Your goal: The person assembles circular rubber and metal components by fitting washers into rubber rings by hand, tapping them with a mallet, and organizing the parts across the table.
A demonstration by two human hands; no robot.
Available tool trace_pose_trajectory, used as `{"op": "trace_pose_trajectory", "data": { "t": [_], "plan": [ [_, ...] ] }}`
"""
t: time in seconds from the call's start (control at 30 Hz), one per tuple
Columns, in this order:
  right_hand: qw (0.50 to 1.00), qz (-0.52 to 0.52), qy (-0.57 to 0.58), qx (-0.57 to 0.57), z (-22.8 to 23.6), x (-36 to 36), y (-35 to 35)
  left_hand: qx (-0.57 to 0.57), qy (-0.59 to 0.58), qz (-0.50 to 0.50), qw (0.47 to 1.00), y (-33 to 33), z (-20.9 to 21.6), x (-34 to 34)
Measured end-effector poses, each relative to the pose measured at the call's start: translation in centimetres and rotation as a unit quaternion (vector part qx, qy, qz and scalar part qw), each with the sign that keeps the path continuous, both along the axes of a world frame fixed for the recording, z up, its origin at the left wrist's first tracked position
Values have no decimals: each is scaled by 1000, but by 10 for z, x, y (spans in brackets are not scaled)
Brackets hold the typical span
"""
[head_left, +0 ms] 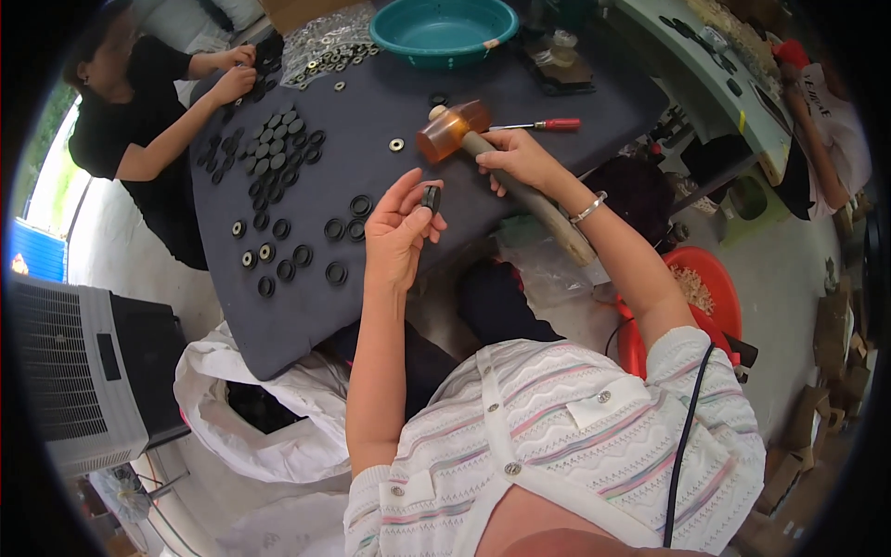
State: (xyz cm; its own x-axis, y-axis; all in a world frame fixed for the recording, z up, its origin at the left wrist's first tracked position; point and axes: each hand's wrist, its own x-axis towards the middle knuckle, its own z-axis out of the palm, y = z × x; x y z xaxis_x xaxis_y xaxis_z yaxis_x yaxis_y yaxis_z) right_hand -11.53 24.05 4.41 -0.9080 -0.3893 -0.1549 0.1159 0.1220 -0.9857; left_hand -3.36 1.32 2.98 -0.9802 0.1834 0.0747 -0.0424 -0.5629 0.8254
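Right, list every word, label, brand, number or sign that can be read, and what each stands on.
Pale garment at far right: dark lettering, left uncopied here.
Amber mallet head in the right hand: none legible.
Black ring in the left hand: too small to tell.
Red screwdriver handle: any marking too small to read.

Head-worn fisheye, facing down, near the hands [395,230]

Left of the teal basin [444,54], the upper edge cuts off a cardboard box [311,13], and what a co-worker's hands [234,84] touch is too small to tell. Below it, the left hand [397,226] partly hides a black piece [431,198].
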Motion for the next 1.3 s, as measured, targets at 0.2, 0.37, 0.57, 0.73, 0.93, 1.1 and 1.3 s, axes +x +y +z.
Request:
{"op": "trace_pose_trajectory", "data": {
  "t": [0.2,0.37,0.57,0.73,0.93,1.1,1.3],
  "plan": [
    [1000,-15,-5,6,1,2,-2,68,26,1,997,-10,8,15],
    [1000,-13,6,0,0,3,-3,49,66,34,996,-16,10,22],
    [1000,-14,10,26,0,2,-5,66,56,65,994,-26,11,33],
    [998,-12,39,57,1,12,-7,-397,115,123,902,-18,2,30],
    [985,-12,153,82,23,51,-11,-646,205,180,713,-6,-3,28],
    [816,29,519,251,57,88,-17,-488,121,191,843,-22,-7,33],
    [793,116,444,401,48,97,-27,-447,121,221,858,-23,-16,29]
  ]
}}
